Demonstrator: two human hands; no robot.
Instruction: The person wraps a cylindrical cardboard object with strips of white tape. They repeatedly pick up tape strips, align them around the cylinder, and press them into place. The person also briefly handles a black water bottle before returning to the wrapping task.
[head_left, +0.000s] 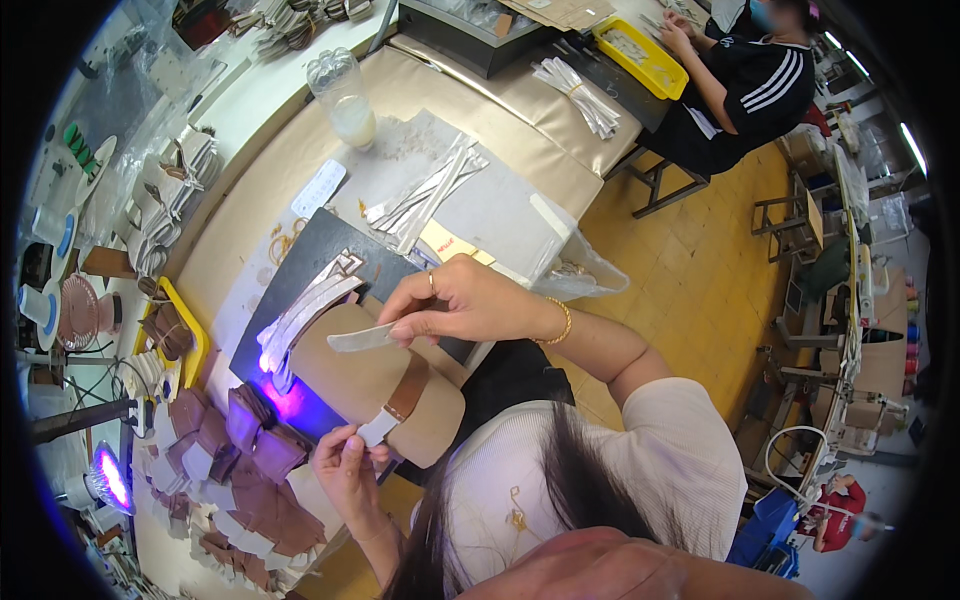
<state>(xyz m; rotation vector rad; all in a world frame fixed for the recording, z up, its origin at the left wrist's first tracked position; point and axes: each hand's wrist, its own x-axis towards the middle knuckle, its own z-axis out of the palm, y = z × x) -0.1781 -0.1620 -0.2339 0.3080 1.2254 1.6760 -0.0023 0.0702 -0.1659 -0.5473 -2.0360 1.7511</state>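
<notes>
A beige rounded form (350, 370) lies before me, with a brown leather strap (410, 387) across it. The strap ends in a light grey-white piece (380, 425). My left hand (348, 470) pinches that end at the form's near left edge. Above the form, my right hand (455, 303) grips a pale, flat, curved tool (360, 340) that looks like a bone folder; its free tip points left. A bundle of whitish strips (310, 305) rests beside the form on a dark board (262, 335), lit violet at its near end.
Stacked brown leather pieces (270, 500) and a lit violet lamp (112, 478) stand at left, near a yellow tray (203, 345). Farther off are a plastic bottle (345, 105), more strips (430, 195) and a seated person (755, 90) beside another yellow tray (672, 78).
</notes>
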